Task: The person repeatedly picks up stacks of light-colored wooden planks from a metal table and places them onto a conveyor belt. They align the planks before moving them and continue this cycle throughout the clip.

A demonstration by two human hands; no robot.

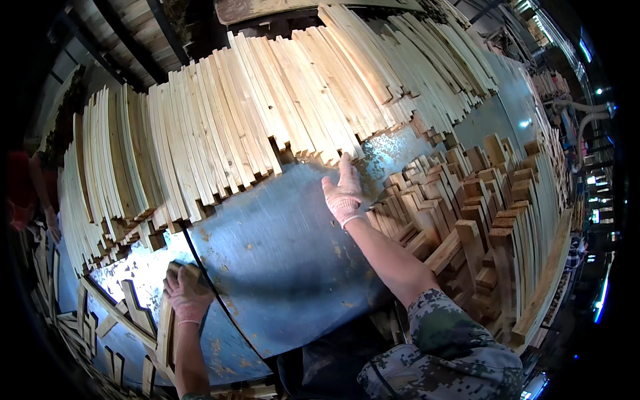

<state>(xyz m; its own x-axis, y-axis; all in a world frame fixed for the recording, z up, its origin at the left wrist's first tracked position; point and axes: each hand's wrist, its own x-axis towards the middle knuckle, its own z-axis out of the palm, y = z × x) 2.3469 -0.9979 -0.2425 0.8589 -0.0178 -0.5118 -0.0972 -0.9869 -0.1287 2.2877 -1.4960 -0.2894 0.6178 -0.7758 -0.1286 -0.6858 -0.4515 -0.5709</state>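
A wide row of pale wooden slats (220, 127) lies side by side across a metal-topped table (287, 247), their near ends uneven. My right hand (345, 197), in a light pinkish work glove, reaches forward with its fingers stretched out. The fingertips are at the near ends of the middle slats, and nothing shows in its palm. Lower left, my left hand (187, 297), gloved alike, is closed around the top end of a wooden slat (165, 330) at the table's left part. Its grip is partly hidden.
To the right stand many wooden slats (527, 233) stacked on end at uneven heights. More loose pieces (117, 320) lean at the lower left. A dark seam (220, 287) crosses the metal top. At the far left edge, another person's arm (43, 193) shows.
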